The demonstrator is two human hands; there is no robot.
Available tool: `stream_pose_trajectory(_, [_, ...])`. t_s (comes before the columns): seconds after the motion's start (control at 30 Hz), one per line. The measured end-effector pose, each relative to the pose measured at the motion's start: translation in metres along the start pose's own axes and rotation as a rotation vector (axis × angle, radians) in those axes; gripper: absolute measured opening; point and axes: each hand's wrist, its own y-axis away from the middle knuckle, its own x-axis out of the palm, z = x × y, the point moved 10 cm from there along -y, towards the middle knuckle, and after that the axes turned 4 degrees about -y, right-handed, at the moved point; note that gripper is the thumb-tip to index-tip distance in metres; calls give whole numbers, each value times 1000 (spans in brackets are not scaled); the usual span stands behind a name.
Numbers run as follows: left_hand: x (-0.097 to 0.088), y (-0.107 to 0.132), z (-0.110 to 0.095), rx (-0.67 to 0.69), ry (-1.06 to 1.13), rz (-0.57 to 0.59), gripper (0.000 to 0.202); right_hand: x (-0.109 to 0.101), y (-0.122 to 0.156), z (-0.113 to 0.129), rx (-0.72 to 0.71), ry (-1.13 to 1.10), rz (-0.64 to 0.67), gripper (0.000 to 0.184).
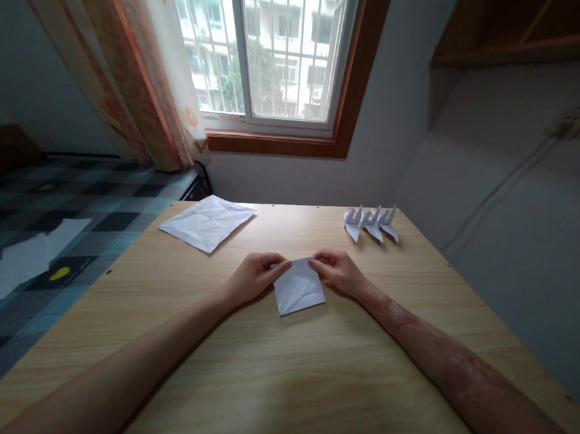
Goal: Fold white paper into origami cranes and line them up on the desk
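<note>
A small folded square of white paper (298, 289) lies on the wooden table (311, 373) in front of me. My left hand (255, 277) pinches its upper left edge with fingers closed. My right hand (338, 271) pinches the upper right edge the same way. Both forearms rest low over the tabletop.
A creased, unfolded white sheet (207, 220) lies at the table's far left. Three folded paper cranes (371, 222) stand at the far right. A bed with a checked cover (51, 230) and loose white papers (20, 258) is to the left. A wall runs along the right.
</note>
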Motion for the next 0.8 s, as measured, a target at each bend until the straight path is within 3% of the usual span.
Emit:
stream_pose_trajectory(0.23, [8,2,-7,61,-57,33,36,5,1,8,-35,28,29,44])
stream_pose_trajectory(0.33, [0,1,-2,38,-82,-32,37,0,1,2,3,-32,-18,43])
stream_pose_trajectory(0.53, [-19,0,8,-15,54,-208,40,15,2,-11,113,-134,127,44])
stream_pose_trajectory(0.8, [-27,2,22,-128,177,-304,40,-3,-4,-11,65,-137,-1,41])
